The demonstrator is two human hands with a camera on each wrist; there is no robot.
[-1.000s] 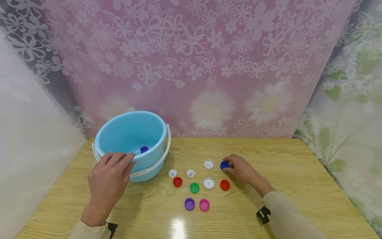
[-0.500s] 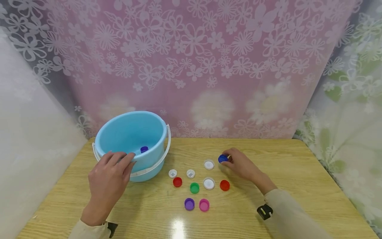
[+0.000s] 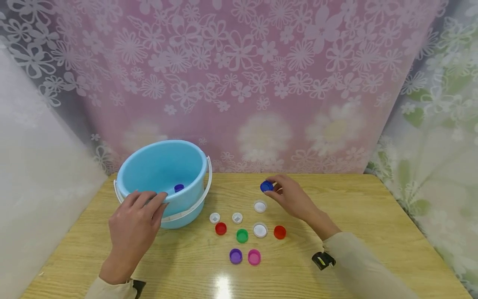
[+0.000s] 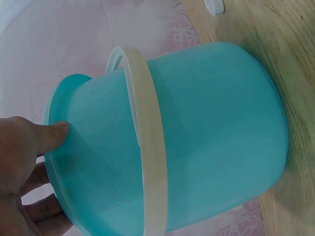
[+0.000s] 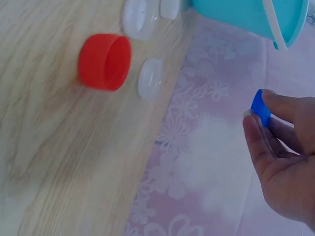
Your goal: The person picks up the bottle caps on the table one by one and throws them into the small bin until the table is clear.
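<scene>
Bucket [image 3: 183, 203] is smooth lt-blue plastic, round, tapering to its base, w/ a flared lip & a flat, strip-like white handle [image 4: 150, 132] slung low across its near side. L hand [image 3: 133, 226] grips bucket's near rim: thumb pressed flat on the outer wall, other fingers bent over the lip to the inside, only the rim's thickness btwn them. Dk purple cap [image 3: 179, 188], short plastic cylinder, is down inside bucket. R hand [image 3: 293, 199] is right of bucket, well apart from it, thumb & fingertips in a narrow pinch, gap just the width of the blue cap [image 3: 266, 186] they hold. That cap, round, shallow, plastic, is off the table, right of bucket; edge texture too blurry to tell. Two small white caps [image 3: 237, 218] w/ greyish squarish centres lie right of bucket, a glossy red cap [image 3: 220, 229] close by the one nearest it. Farther right of bucket: green cap [image 3: 242, 236], two wider white discs [image 3: 260, 230] w/ translucent rims, then 2nd red cap [image 3: 279, 232], hollow, open side up. Violet cap [image 3: 235, 256] & pink cap [image 3: 254, 257] sit side by side, not touching, right of & nearer the person than bucket. Under bucket, yellowish wood-grain table [image 3: 354, 207], shiny; behind bucket, pink curtain [image 3: 239, 95], white floral print.
</scene>
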